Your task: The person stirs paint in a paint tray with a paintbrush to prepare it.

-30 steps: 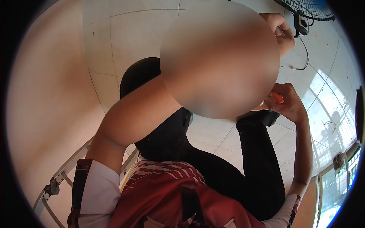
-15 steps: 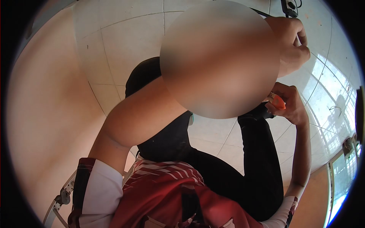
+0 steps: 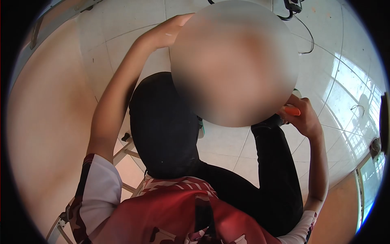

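Observation:
My right hand (image 3: 304,118) is closed around an orange object (image 3: 292,110) that looks like a handle; the rest of it is hidden by my fingers and a large round blur. My left hand (image 3: 176,30) is at the upper left of that blur, with its wrist bent inward. Its fingers vanish into the blur, so I cannot see what they touch. Whatever lies between my two hands is covered. Below the blur are my legs in black trousers (image 3: 164,122), one knee raised on the left.
A black fitting (image 3: 292,7) with a thin cable (image 3: 313,38) lies on the tiled floor (image 3: 223,142) at the top. A bare wall (image 3: 48,122) rises close on the left. Metal frame legs (image 3: 61,223) stand beside my left sleeve. A wire loop (image 3: 357,109) lies at right.
My left arm, stretched across to the upper right before, has swung back to the left. My right hand stays in nearly the same place with the orange object. The view has shifted slightly.

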A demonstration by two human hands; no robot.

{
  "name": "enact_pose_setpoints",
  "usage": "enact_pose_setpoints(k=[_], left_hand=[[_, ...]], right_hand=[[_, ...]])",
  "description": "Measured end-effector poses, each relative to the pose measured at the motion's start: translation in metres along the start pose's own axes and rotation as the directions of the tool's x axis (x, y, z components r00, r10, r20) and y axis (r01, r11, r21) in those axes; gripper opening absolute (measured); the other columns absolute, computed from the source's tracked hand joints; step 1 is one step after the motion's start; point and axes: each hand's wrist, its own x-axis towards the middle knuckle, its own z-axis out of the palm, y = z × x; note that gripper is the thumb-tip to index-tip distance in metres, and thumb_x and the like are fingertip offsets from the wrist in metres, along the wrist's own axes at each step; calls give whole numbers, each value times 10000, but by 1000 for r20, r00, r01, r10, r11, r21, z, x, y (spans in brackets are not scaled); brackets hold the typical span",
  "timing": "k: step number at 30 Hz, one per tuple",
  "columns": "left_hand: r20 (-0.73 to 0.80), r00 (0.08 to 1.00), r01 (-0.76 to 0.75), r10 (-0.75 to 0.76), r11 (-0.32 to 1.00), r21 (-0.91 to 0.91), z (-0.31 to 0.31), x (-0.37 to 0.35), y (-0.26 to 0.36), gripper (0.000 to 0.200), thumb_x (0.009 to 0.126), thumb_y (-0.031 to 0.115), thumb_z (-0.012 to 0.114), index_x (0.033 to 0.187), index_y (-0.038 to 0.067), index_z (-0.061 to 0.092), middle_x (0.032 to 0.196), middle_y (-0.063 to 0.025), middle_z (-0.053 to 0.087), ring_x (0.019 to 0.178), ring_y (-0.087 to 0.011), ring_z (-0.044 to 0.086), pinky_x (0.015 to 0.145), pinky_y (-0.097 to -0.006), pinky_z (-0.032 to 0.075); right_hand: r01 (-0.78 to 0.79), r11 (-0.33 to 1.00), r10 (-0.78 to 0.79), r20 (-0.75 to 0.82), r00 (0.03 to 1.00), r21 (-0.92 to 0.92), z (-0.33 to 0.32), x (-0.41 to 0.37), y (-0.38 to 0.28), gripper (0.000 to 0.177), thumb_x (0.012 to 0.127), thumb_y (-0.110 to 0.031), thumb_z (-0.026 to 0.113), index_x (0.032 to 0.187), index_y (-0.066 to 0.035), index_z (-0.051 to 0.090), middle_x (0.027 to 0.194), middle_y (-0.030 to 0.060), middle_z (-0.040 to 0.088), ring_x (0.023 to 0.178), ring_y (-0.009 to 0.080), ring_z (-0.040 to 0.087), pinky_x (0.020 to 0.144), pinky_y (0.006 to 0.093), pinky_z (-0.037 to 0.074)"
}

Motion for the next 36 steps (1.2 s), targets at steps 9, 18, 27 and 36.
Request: enact_pose_setpoints(k=[9,18,27,36], left_hand=[[-699,715,314,7,890,331,44,15,-204,902,949,569,638,1624,163,198,1698,-231,77,1572,-411,95,1225,-564,193],[-570,717,556,-401,822,122,55,44,-212,1447,736,907,592,1589,146,-295,1648,-251,-317,1503,-454,-332,1154,-745,-58],[-463,730,619,-502,773,138,40,45,-200,1414,758,942,510,1590,123,-287,1646,-271,-305,1500,-489,-312,1161,-730,-58],[-434,716,690,-547,647,323,37,56,-210,1438,694,1050,325,1607,90,-232,1650,-308,-249,1503,-540,-246,1166,-744,-20]], right_hand=[[83,972,-41,189,981,-219,21,17,6,208,881,-132,781,954,-15,625,737,164,656,672,345,654,649,404,515],[227,955,-218,69,974,-190,61,43,11,186,884,-155,744,960,-49,610,796,189,669,743,402,659,678,481,515],[194,964,-210,-74,975,-181,38,39,-20,178,889,-138,737,910,-33,594,726,186,640,698,407,649,627,459,510],[278,935,-270,67,961,-222,81,21,18,227,809,-95,751,1008,-59,649,720,150,668,701,362,682,644,461,534]])
